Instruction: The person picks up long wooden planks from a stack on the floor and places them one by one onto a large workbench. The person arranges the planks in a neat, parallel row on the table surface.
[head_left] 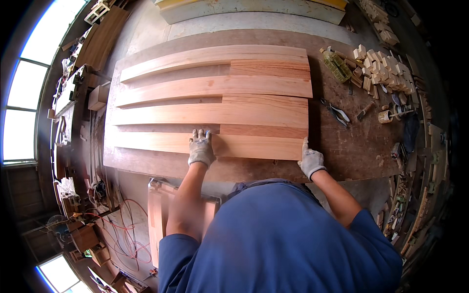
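Several long wooden boards lie side by side on a brown worktable (pixel 342 156), with shorter wood pieces (pixel 268 68) between them at their right half. On the nearest board (pixel 259 146) rests my left hand (pixel 201 148), gloved in light grey, its fingers stretched forward across the wood by the left end of a short piece (pixel 264 131). My right hand (pixel 311 160), gloved too, is at that board's right end, thumb side against the end and index finger pointing forward. Its other fingers look loosely bent and grip nothing I can see.
Right of the boards lie pliers (pixel 338 114), a plastic bottle (pixel 337 66) of yellowish liquid, a pile of small wood blocks (pixel 386 71) and a glue pot (pixel 386 116) with a brush. More boards (pixel 157 219) stand below the table edge at left, near red hoses (pixel 129 229) on the floor.
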Demonstrator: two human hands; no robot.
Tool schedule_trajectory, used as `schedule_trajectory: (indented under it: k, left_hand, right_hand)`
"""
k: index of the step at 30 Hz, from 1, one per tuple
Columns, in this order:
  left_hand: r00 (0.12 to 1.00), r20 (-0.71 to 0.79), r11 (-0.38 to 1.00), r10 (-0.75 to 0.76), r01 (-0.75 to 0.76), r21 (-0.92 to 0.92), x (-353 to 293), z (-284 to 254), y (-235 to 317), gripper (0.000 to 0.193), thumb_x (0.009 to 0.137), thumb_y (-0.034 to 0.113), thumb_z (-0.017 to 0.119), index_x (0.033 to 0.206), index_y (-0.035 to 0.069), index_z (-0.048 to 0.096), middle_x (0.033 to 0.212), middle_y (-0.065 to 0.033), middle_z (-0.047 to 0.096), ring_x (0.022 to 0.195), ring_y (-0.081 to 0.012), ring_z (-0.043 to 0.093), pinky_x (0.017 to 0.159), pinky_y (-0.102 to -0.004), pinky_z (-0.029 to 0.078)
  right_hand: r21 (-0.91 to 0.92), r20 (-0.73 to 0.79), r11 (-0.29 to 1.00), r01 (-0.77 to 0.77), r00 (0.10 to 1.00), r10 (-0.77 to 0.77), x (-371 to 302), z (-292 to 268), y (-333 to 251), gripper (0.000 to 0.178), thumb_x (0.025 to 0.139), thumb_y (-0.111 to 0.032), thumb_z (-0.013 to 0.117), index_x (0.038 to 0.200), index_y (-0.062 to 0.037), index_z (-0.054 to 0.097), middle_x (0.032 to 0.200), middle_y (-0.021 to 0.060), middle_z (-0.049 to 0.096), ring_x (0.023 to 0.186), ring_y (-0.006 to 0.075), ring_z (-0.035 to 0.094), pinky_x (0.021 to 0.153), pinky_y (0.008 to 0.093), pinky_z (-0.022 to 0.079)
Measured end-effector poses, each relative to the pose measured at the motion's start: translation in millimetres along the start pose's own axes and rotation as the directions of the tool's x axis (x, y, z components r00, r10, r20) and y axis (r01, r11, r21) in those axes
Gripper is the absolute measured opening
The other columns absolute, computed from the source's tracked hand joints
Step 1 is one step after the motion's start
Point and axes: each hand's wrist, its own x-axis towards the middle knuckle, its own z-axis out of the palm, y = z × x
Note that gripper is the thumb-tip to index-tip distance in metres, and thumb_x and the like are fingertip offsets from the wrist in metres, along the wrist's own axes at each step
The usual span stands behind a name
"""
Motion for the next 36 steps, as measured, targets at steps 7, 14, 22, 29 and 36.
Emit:
schedule_trajectory:
  k: [7, 14, 22, 29, 36]
  left_hand:
    - [0.999, 0.039, 1.000, -0.011, 0.011, 0.008, -2.5, -7.9, 3.2, 0.106, 0.074, 0.035, 0.096, 0.162, 0.014, 0.041, 0.168, -0.0157, 0.040, 0.160, -0.0400, 0.031, 0.125, -0.0529, 0.038]
    - [1.000, -0.031, 1.000, -0.001, 0.000, -0.006, 0.3, 8.7, -3.7, 0.112, 0.067, 0.037, 0.101, 0.159, 0.014, 0.042, 0.163, -0.0170, 0.043, 0.156, -0.0424, 0.033, 0.123, -0.0533, 0.040]
    - [1.000, 0.030, 1.000, -0.008, 0.007, 0.017, -3.1, -7.1, 2.7, 0.106, 0.075, 0.038, 0.096, 0.162, 0.014, 0.041, 0.167, -0.0152, 0.041, 0.159, -0.0394, 0.032, 0.123, -0.0528, 0.039]
    - [1.000, 0.025, 1.000, -0.004, 0.003, 0.015, -2.7, -6.0, 2.8, 0.108, 0.074, 0.037, 0.097, 0.163, 0.014, 0.041, 0.166, -0.0155, 0.041, 0.159, -0.0400, 0.031, 0.124, -0.0538, 0.039]
    - [0.999, 0.031, 1.000, -0.010, 0.010, 0.006, -2.5, -5.9, 2.8, 0.108, 0.073, 0.036, 0.097, 0.163, 0.014, 0.041, 0.167, -0.0155, 0.040, 0.159, -0.0403, 0.031, 0.124, -0.0542, 0.039]
  right_hand:
    - [-0.012, 0.001, 1.000, 0.001, 1.000, -0.001, -0.4, 0.3, -0.1, 0.113, 0.088, -0.038, 0.083, 0.169, 0.0030, 0.017, 0.107, 0.0192, 0.079, 0.094, 0.0340, 0.078, 0.081, 0.0477, 0.061]
    - [-0.006, 0.011, 1.000, 0.002, 1.000, -0.002, -1.7, -6.0, -3.1, 0.113, 0.088, -0.038, 0.083, 0.169, 0.0034, 0.016, 0.107, 0.0192, 0.079, 0.094, 0.0338, 0.078, 0.080, 0.0477, 0.061]
    - [0.000, -0.025, 1.000, 0.005, 1.000, -0.005, 0.3, 5.3, 1.3, 0.112, 0.087, -0.038, 0.084, 0.168, 0.0038, 0.019, 0.105, 0.0195, 0.079, 0.092, 0.0343, 0.078, 0.079, 0.0481, 0.061]
    - [-0.006, -0.034, 1.000, 0.006, 0.999, -0.006, -1.1, 3.9, 0.8, 0.113, 0.087, -0.037, 0.084, 0.168, 0.0038, 0.019, 0.102, 0.0193, 0.079, 0.091, 0.0347, 0.078, 0.079, 0.0483, 0.061]
    - [-0.013, -0.038, 1.000, 0.010, 0.999, -0.011, -1.1, 4.7, 0.6, 0.114, 0.086, -0.037, 0.085, 0.168, 0.0043, 0.018, 0.102, 0.0192, 0.079, 0.091, 0.0342, 0.078, 0.079, 0.0480, 0.061]
